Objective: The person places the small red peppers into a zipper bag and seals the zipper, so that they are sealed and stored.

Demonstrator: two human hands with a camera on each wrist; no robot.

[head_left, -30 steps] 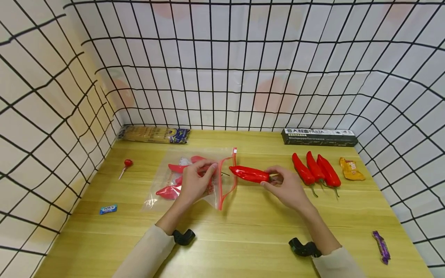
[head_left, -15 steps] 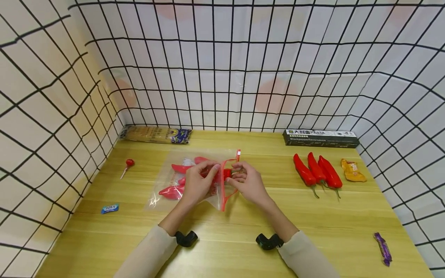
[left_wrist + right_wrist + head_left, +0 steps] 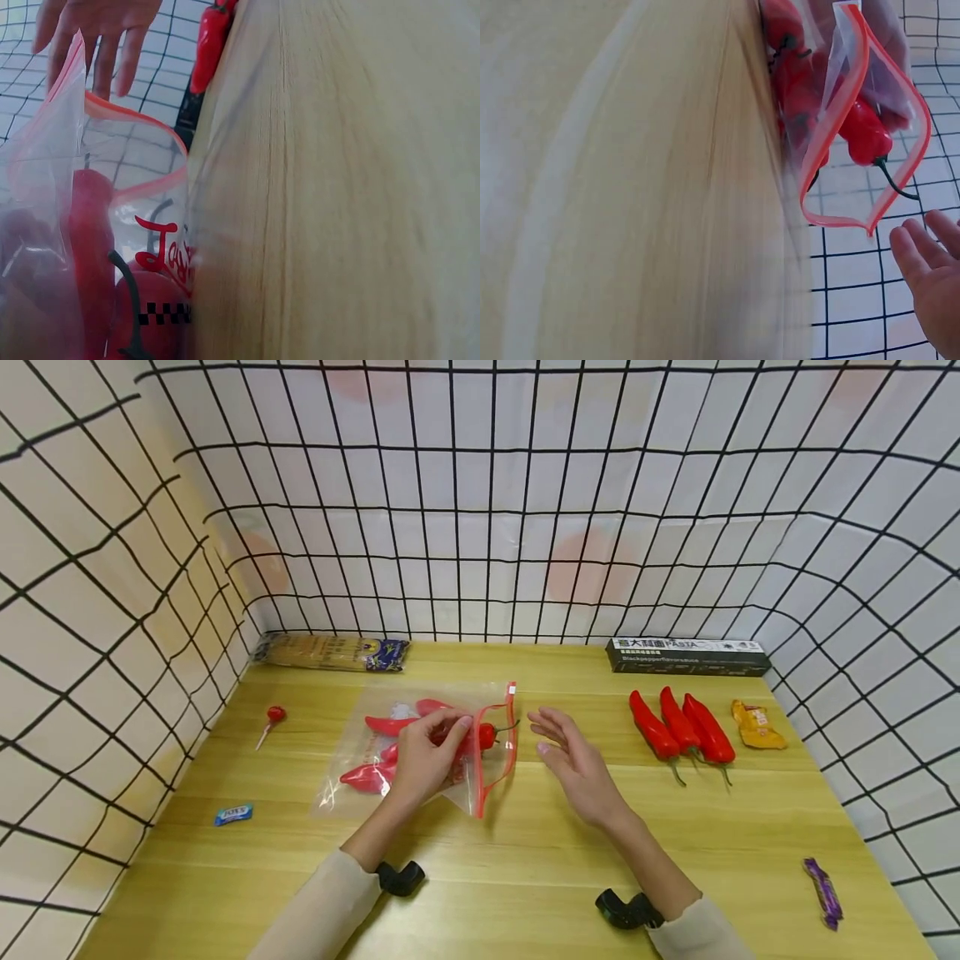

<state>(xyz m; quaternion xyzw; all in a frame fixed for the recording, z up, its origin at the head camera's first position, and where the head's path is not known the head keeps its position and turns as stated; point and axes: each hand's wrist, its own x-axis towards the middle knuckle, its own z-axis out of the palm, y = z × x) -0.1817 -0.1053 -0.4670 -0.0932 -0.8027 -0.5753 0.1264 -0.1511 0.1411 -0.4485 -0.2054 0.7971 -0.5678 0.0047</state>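
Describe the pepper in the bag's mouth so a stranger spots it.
On the table, find the clear zip bag that the left hand holds. Look to its red-edged mouth, nearest the right hand. The pepper is the red one whose dark stem reaches that opening; the other bagged peppers lie deeper inside.

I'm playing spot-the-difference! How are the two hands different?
The left hand grips the plastic bag; the right hand holds nothing. The left hand is curled; the right hand is opened out. Both have pale sleeves and black wrist gadgets.
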